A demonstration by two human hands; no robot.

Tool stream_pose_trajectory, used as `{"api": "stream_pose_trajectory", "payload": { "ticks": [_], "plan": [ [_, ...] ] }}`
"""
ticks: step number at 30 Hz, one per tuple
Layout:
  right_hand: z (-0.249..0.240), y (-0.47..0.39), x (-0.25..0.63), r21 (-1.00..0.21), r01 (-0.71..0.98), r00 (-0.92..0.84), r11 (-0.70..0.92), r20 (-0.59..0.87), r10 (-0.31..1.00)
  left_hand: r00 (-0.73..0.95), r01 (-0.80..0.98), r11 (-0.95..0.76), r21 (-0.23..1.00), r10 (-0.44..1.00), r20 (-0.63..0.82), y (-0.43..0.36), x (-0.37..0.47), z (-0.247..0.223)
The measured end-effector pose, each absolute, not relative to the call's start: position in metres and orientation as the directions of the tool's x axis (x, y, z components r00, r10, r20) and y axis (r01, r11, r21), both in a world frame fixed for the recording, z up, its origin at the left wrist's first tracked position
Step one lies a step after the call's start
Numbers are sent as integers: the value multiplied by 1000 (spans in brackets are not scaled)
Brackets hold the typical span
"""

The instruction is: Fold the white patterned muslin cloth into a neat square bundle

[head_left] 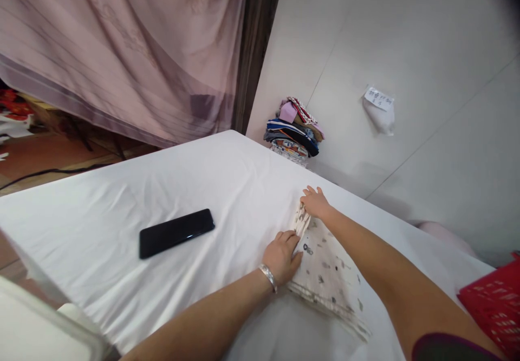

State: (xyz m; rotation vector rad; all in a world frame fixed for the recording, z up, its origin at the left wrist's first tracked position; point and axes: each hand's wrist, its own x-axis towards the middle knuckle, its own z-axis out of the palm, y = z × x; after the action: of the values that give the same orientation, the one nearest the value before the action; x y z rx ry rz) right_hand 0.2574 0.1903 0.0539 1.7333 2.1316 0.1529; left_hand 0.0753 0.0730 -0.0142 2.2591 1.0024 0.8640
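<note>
A cream cloth (327,269) with a small dark print lies folded in layers on the white-covered table (239,187); whether it is a garment I cannot tell. My left hand (283,253), a silver bangle at its wrist, grips the cloth's left edge with the fingers over the fold and the thumb on top. Farther up, my right hand (316,202) pinches the gathered far corner, its other fingers slightly raised. Between the two hands the edge is bunched into narrow folds.
A black phone (177,233) lies to the left. Stacked folded clothes (293,132) stand against the wall at the table's far edge. A labelled plastic bag (378,110) is on the wall. A red perforated basket (495,301) is at right, a pink curtain (162,52) at left.
</note>
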Motion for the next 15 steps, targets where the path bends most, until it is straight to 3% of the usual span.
{"api": "stream_pose_trajectory", "payload": {
  "ticks": [7,15],
  "plan": [
    [58,192,257,323,911,-199,256,-199,960,542,453,-579,677,783,307,73,74,-11],
    [59,192,266,320,912,-171,256,-271,947,542,465,-582,667,783,305,73,74,-11]
  ]
}}
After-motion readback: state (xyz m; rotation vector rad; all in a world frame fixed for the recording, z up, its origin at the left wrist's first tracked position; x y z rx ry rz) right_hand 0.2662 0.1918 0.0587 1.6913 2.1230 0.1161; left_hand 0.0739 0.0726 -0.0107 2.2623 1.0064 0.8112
